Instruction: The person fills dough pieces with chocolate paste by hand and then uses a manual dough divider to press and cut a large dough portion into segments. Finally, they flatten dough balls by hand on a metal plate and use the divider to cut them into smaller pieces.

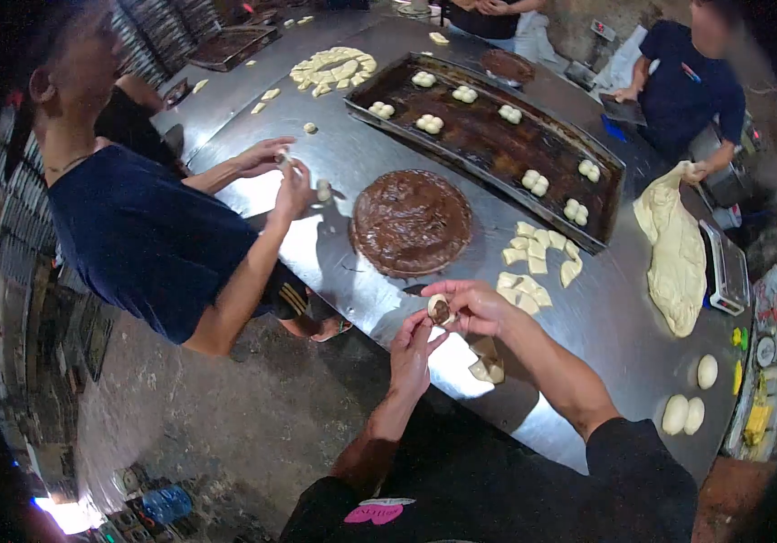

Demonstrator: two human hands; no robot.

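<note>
A: What are the 2 hands doing?

B: Both meet just below the round chocolate mound (411, 222) on the steel table (352, 163). The right hand (477, 306) and the left hand (412, 353) share 1 small dough piece (439, 309) with a dark filling showing in its middle.

A: And the fingers?

B: The right hand's fingers curl round the dough piece and pinch its edge. The left hand's thumb and forefinger rise to it and pinch it from below; its other fingers are folded in.

A: Where is that dough piece relative to the mound?

B: Just below the mound's near edge, lifted off the table, between the 2 hands.

A: What else lies near the mound?

B: To its right, a cluster of cut dough chunks (538, 258). Under the hands, below the mound, 2 or 3 more chunks (486, 366) sit on the steel. Above and to the right of the mound is a long dark baking tray (497, 145) holding about 8 shaped buns. Far right of the mound lies a big slab of dough (675, 249), and below that, 3 smooth dough balls (691, 403).

A: Anyone else?

B: Left of the mound, a person in a dark blue shirt (148, 240) pinches a small piece in both hands. Far beyond the tray, up right of the mound, another person in dark blue (687, 86) holds the slab's top end.
</note>
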